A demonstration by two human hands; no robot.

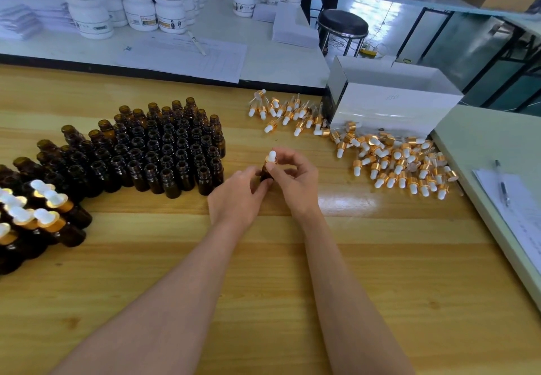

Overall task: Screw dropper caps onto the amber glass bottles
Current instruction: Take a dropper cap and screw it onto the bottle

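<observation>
Just to the right of the block of open bottles [164, 152], both hands meet over the wooden table [263, 272] around a single bottle [265, 174]. The left hand [237, 196] grips its dark body from the side, most likely to keep it from spinning. The right hand [295, 181] comes in from above and pinches the gold collar of a dropper cap [271, 158] with thumb and fingertips, leaving the white rubber bulb free on top. The cap sits upright on the neck, so the step in hand looks like turning it down, though how far the thread has taken cannot be told. The block stands within easy reach of the left hand, its necks all bare and waiting. Beyond it to the left, at the near edge, a small group of capped bottles [44, 216] stands finished, which suggests the job is only just begun. To the right of the block, past the hands, a heap of loose caps [401, 163] lies ready for the right hand, with a thinner scatter [287, 114] farther back. A white box [389, 96] stands open behind the heap, probably where the caps came from. Farther right of the block, a pen [502, 184] rests on a sheet of paper.
</observation>
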